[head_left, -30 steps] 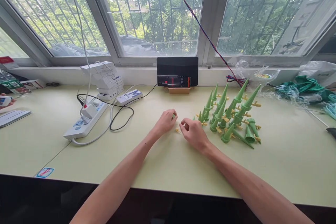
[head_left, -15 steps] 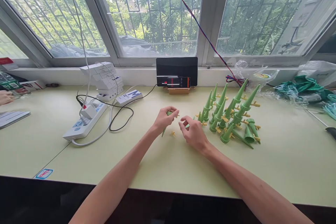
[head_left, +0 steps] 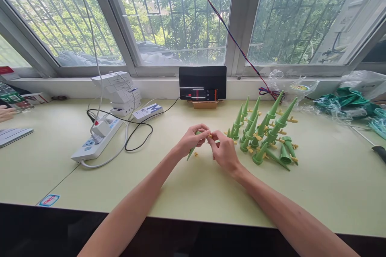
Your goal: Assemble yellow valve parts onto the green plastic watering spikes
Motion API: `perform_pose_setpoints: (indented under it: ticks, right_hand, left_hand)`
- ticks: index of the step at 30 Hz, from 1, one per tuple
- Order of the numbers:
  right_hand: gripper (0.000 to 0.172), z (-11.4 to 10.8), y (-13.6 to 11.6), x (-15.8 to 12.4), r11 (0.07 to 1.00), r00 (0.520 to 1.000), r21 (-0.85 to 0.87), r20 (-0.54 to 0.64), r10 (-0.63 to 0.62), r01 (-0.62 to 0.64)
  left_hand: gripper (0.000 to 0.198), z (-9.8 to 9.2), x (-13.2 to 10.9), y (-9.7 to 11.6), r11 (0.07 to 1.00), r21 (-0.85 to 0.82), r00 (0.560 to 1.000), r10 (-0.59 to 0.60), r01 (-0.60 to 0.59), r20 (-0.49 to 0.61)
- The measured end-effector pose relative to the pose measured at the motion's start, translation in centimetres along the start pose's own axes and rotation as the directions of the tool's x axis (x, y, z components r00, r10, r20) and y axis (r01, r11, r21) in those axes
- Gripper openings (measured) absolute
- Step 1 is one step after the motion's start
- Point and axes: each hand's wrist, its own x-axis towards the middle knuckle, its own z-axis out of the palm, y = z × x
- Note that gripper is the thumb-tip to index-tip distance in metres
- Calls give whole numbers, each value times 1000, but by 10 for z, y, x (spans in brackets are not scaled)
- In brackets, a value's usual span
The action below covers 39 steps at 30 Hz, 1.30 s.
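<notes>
A green plant-watering spike [head_left: 190, 153] is gripped in my left hand [head_left: 191, 141], its pointed end slanting down toward the table. My right hand [head_left: 224, 149] meets the left fingertips, thumb and forefinger pinched at a small yellow valve piece [head_left: 210, 135]. Fingers cover most of that piece, so how it sits against the spike cannot be made out. Below my left hand, a loose yellow valve [head_left: 196, 154] lies on the table. To the right of my hands stands a cluster of green spikes [head_left: 267, 128] with yellow valves on their sides; a few lie tipped over.
A phone [head_left: 205, 94] leans before a black screen [head_left: 202, 76] at the back. On the left are a power strip [head_left: 96, 140] with cables and stacked white boxes [head_left: 117, 92]. Green plastic bags [head_left: 343, 102] sit at the right. Another person's hand [head_left: 6, 113] shows far left.
My right hand has moved left and slightly up, closing the gap to my left hand. The fingertips of both hands now meet around the yellow piece.
</notes>
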Motion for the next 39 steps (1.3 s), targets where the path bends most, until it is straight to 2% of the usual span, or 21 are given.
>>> perform_pose_setpoints:
  ticks: [7,11,17,26,39]
  right_hand:
    - [23,0,1,0,999,1000,-36,-26,-13,12]
    - [21,0,1,1,996,998,-73,-30,-51,48]
    - [20,0,1,1,987,994,-123,-17,-106,103]
    - [18,0,-1,2,997,999,-65,23,-47,48]
    - [17,-1,-2,1,998,995,-28,84,-51,53]
  left_hand:
    - [35,-3,6,-5,986,-142,991,-97,84,-87]
    - [31,-4,6,-6,967,-224,982,-149,121,-114]
    - [20,-4,5,-5,968,-207,976,-171,141,-136]
    - [24,0,6,-11,973,-174,980,-169,150,-102]
    - [28,-3,6,-14,982,-136,985,-146,133,-94]
